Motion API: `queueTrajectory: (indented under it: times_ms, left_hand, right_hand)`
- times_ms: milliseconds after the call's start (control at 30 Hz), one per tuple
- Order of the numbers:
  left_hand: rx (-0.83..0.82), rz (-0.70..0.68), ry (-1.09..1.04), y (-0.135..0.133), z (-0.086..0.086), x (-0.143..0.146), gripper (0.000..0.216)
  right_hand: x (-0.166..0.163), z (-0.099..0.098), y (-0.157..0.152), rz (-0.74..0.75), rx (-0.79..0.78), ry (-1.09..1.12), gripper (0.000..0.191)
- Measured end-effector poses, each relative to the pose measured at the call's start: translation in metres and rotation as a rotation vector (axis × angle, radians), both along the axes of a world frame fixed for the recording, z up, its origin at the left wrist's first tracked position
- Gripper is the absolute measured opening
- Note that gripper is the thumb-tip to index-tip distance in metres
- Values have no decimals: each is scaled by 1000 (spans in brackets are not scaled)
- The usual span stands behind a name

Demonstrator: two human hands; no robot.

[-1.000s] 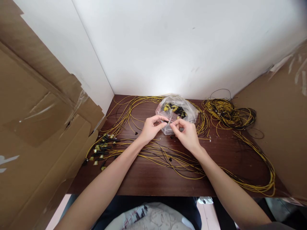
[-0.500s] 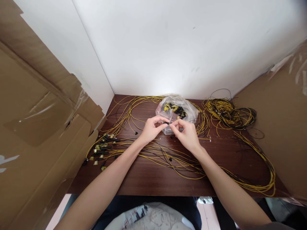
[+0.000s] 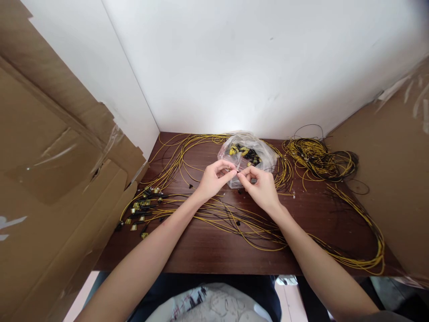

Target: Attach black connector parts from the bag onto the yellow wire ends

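A small part (image 3: pixel 235 171) is being pinched between the closed fingertips of the left hand (image 3: pixel 212 180) and right hand (image 3: pixel 260 187), just in front of a plastic bag (image 3: pixel 250 150), above yellow wires (image 3: pixel 250 229).

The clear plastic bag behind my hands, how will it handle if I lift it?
The clear plastic bag looks thin and crumpled, so it is probably floppy. Its small yellow and black parts lie loose, so they would likely shift and make it sag.
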State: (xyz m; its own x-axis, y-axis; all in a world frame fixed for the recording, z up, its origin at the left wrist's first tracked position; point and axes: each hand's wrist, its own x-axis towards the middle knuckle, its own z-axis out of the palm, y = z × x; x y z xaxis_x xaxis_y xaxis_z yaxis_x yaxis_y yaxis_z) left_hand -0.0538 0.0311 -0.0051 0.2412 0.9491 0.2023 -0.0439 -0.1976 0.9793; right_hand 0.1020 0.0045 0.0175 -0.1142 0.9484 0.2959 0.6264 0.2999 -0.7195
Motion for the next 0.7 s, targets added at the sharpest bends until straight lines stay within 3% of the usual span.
queueTrajectory:
  times_ms: [233, 700]
  left_hand:
    - [-55, 1, -90, 2, -3, 1, 19]
    - [-24, 34, -29, 2, -3, 2, 18]
  right_hand:
    - [0, -2, 0, -30, 39, -12, 16]
    - [2, -3, 0, -45, 37, -61, 10]
